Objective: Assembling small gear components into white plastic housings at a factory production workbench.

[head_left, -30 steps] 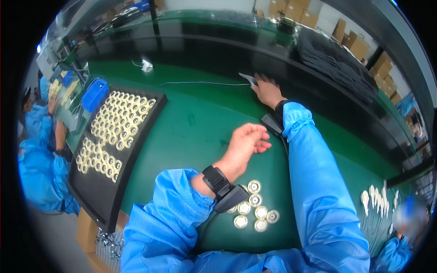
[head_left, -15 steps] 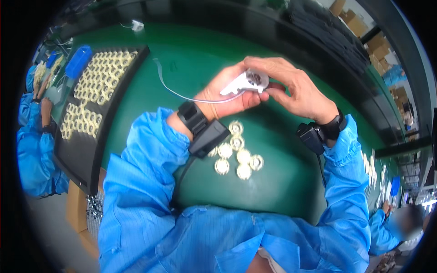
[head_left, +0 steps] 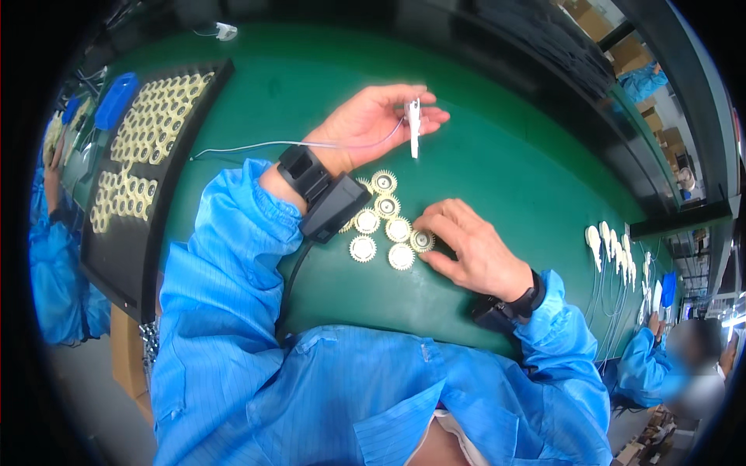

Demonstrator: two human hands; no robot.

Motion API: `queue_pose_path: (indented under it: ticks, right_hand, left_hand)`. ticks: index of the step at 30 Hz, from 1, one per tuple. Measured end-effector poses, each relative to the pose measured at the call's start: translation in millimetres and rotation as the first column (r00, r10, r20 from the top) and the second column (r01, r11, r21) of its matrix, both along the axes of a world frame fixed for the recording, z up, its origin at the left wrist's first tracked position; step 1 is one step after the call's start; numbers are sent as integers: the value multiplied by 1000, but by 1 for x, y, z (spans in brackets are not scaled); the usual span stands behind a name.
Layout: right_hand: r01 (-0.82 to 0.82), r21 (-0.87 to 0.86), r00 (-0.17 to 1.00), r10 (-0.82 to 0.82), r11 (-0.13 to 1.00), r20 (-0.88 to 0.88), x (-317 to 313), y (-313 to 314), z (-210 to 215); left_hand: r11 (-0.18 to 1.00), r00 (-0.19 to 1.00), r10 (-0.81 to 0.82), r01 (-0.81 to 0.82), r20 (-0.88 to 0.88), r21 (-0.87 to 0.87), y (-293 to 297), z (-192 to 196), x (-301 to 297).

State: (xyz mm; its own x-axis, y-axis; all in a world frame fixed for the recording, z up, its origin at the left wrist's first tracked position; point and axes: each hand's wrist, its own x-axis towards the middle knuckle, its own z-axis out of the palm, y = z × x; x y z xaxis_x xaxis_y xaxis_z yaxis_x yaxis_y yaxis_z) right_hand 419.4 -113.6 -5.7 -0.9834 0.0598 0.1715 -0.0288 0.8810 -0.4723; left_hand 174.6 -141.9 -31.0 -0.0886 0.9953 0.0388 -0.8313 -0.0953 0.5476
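My left hand (head_left: 371, 124) is held above the green table, gripping a small white plastic housing (head_left: 414, 132) that shows edge-on between thumb and fingers. A thin clear-white cable (head_left: 256, 145) runs from the housing across my left wrist toward the left. Lower and to the right, my right hand (head_left: 480, 252) has its thumb and forefinger closed on the rim of a cream toothed gear (head_left: 422, 241) with a dark centre. That gear lies at the right edge of a loose group of several cream gears (head_left: 400, 256), some with pale centres, some with dark ones.
At left a black tray (head_left: 116, 268) carries rows of cream gears, with a blue bin (head_left: 116, 101) behind it. Several white housings with cables (head_left: 614, 248) lie at the right. A small white part (head_left: 225, 31) sits at the far left. Co-workers in blue sleeves are at both sides.
My right hand has left the white housing and come down to the gear at the group's right edge. My left hand keeps the housing, now turned edge-on, and its cable has swung lower.
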Motion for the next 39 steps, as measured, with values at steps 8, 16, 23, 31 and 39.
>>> queue_pose_path:
  ticks: [8,16,23,31,39]
  right_hand:
    - [238,-712,887,-447,661,-119,15,39,3]
    - [41,-795,826,-469,605,-314,22,45,34]
    - [24,-777,849,-424,629,-317,20,39,34]
    - [162,-531,854,-387,832,-347,16,38,26]
    - [204,-231,839,-292,951,-459,14,32,31]
  left_hand:
    - [977,973,-214,214,-84,-6,-16,27,36]
    - [980,980,-199,198,21,24,-28,36,72]
    - [965,963,-253,258,-92,38,-25,23,78]
    - [969,952,-249,246,-179,-38,-32,29,83]
    - [969,940,-246,235,-235,-74,-36,26,82]
